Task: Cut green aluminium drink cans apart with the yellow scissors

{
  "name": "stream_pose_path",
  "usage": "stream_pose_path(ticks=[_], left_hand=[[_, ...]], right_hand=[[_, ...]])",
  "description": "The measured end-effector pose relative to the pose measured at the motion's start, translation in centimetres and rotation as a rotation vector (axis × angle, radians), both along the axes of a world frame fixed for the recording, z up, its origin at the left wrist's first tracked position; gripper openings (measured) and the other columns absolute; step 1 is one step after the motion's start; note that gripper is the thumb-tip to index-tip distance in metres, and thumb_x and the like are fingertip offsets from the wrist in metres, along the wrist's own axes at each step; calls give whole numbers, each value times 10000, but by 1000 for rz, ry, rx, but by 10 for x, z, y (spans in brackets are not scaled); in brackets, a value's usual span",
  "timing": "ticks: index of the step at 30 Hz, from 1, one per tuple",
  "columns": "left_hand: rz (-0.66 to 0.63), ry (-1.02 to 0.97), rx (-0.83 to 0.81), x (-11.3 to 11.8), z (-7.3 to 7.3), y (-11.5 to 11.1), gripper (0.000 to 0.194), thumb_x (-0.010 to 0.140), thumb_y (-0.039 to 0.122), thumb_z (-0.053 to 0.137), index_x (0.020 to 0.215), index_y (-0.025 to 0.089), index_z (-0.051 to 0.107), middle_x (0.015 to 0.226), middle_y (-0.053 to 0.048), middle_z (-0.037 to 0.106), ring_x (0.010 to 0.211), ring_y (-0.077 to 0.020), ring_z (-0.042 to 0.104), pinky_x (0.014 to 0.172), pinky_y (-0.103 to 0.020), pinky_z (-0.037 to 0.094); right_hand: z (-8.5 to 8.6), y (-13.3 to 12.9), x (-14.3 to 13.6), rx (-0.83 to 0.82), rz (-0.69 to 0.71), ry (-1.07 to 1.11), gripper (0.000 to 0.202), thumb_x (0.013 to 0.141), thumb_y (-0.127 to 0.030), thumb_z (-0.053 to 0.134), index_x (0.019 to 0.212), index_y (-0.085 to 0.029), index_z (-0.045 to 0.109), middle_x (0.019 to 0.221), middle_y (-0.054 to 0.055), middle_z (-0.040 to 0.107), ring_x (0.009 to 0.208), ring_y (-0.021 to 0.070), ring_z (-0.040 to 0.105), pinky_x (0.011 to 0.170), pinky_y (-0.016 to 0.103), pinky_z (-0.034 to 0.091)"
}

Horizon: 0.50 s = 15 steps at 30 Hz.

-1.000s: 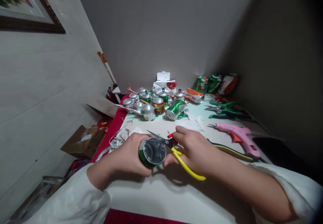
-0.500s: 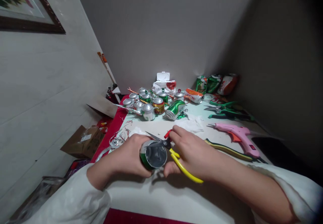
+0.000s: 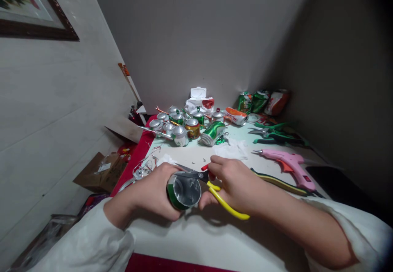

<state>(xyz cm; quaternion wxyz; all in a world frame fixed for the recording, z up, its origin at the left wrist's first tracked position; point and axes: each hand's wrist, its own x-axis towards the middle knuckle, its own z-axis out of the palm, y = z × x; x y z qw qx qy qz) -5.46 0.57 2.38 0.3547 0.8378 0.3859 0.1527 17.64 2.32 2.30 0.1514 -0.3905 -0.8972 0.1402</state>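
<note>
My left hand [image 3: 156, 190] is wrapped round a green and silver drink can [image 3: 173, 195], whose cut, open end faces me and shows the dull metal inside. In my right hand [image 3: 229, 182] is a pair of scissors [image 3: 196, 175] with yellow and red handles. The blades lie across the can's upper rim, nearly together. My right thumb is near the can's right side; I cannot tell if it touches. Small metal bits [image 3: 204, 160] lie on the table just beyond the hands.
Behind stand several small can-made pots [image 3: 180, 136] and a green can on its side [image 3: 213, 133]. To the right lie a pink glue gun [image 3: 291, 163], yellow-black handled pliers [image 3: 276, 180] and green-handled snips [image 3: 267, 133]. A crumpled tissue [image 3: 233, 149] sits mid-table.
The scissor blades have drawn closer together over the rim. The can has shifted slightly left and tilted, showing more of its inside. Another metal bit now lies on the table.
</note>
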Motion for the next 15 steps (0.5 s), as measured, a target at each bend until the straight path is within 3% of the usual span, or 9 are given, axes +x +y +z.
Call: stream_pose_path(ticks=[2,4,7,9,12,15], left_hand=[[129,-56,123,3,2,-2,453,564,167,742,1001,196,625,936,-17,696,836,-205,661,756,-269,522],[272,-122,234,7,3,-2,762,557,243,816,1257,224,517,1146,-47,665,1001,-233,652,886,-299,512],[337,-147,274,9,1,-2,992,586,323,842,1435,258,334,1267,-60,612,1085,-234,632,932,-314,500],[345,-139,290,9,-3,-1,918,594,301,835,1393,249,384,1223,-53,634,1048,-229,643,914,-316,505],[339,-114,330,10,-6,-1,607,601,212,801,1157,233,556,1078,-24,678,940,-210,657,845,-303,511],[305,-106,333,12,-7,-2,441,586,178,782,982,220,594,948,-7,681,823,-189,650,744,-285,504]], right_hand=[[-1,1,2,11,-31,44,684,709,-812,583,770,-134,647,761,57,564,628,172,523,565,289,356],[-2,2,2,12,-92,107,677,719,-814,570,774,-142,635,771,56,561,635,172,520,573,290,360],[-1,-1,1,-20,-167,163,663,751,-814,529,778,-157,610,795,54,560,649,172,521,588,290,370],[2,-5,-1,-37,-166,122,677,747,-826,514,814,-158,604,822,56,563,652,177,523,589,296,373],[7,-8,-2,-34,-140,21,743,718,-853,511,926,-145,594,904,84,562,696,208,543,606,321,403],[9,-9,-2,-20,-120,23,800,692,-859,534,1009,-125,567,972,113,545,809,257,563,680,367,458]])
